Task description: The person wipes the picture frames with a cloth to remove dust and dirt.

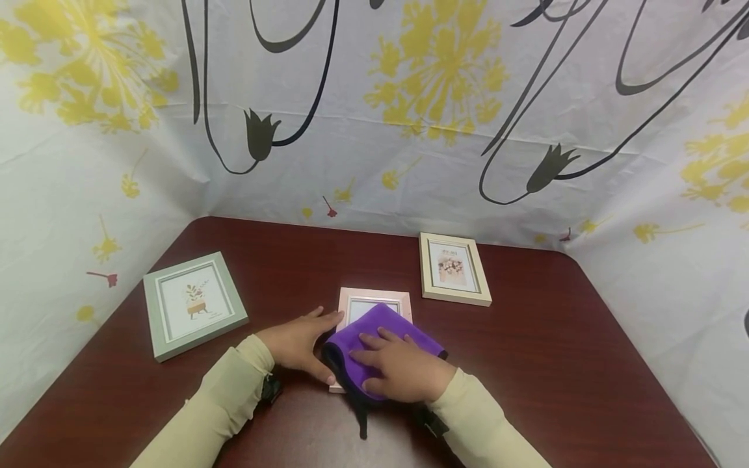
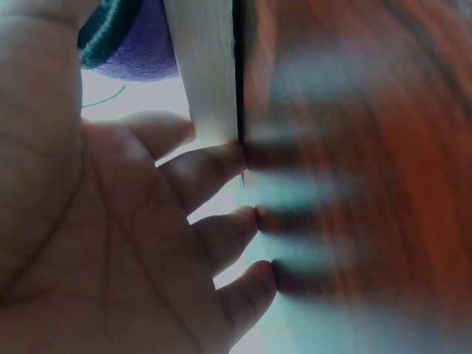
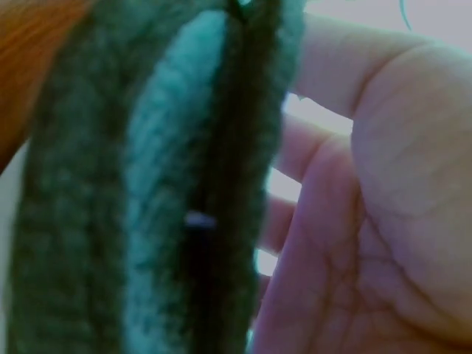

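A pink picture frame (image 1: pixel 374 293) lies on the table, largely hidden under a folded purple cloth (image 1: pixel 383 316) with dark edging and a dark strap. My right hand (image 1: pixel 409 370) rests on the cloth with its fingers spread. In the right wrist view, the cloth's thick dark folded edge (image 3: pixel 81 199) stands beside the palm. My left hand (image 1: pixel 298 343) touches the left side of the pink frame, thumb and forefinger wide apart. Close up in the left wrist view, its fingertips meet the frame's side (image 2: pixel 209 66) and the tabletop, with the cloth (image 2: pixel 151 44) above the frame.
A green picture frame (image 1: pixel 236 302) lies at the left of the dark red table (image 1: pixel 562 364). At the back right, near the wall, is a cream frame (image 1: pixel 456 297) with a flower print. Patterned white sheeting (image 1: pixel 328 182) encloses the back and sides.
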### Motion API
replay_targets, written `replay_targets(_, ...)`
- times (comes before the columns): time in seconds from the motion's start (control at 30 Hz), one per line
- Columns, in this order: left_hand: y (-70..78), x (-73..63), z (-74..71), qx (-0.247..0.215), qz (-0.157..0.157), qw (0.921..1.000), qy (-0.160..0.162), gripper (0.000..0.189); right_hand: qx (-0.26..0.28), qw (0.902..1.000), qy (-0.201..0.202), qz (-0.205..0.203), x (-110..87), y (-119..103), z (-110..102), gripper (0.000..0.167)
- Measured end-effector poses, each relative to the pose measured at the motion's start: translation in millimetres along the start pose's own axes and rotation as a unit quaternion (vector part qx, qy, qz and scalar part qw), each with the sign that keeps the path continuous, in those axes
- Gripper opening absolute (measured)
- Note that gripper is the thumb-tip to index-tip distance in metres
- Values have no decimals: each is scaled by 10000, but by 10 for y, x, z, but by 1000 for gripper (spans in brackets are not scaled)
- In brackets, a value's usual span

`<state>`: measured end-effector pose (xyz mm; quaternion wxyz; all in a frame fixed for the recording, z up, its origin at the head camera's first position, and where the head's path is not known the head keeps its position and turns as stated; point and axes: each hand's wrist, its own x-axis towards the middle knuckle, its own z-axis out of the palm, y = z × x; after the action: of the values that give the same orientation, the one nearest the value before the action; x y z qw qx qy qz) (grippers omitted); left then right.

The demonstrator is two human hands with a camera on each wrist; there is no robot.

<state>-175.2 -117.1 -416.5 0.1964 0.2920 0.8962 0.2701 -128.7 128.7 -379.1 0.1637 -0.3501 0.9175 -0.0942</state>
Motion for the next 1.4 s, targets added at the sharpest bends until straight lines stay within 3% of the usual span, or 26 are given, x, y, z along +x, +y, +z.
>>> replay_targets(0.43,12,-9,3,152,49,9998,78,117,-136,9975,489,482,73,242,35,56)
replay_targets(0.77,17,-10,3,36,10,10000,18,115,-127,9999,1,68,23,13,45,54)
replay_targets(1.03,28,-11,-9,34,-19,10000,21,115,29,10000,11,37,21,-3,32,56)
replay_targets(1.4,25,13,13,211,-33,9997,154,117,-27,9975,545,459,56,241,10,58)
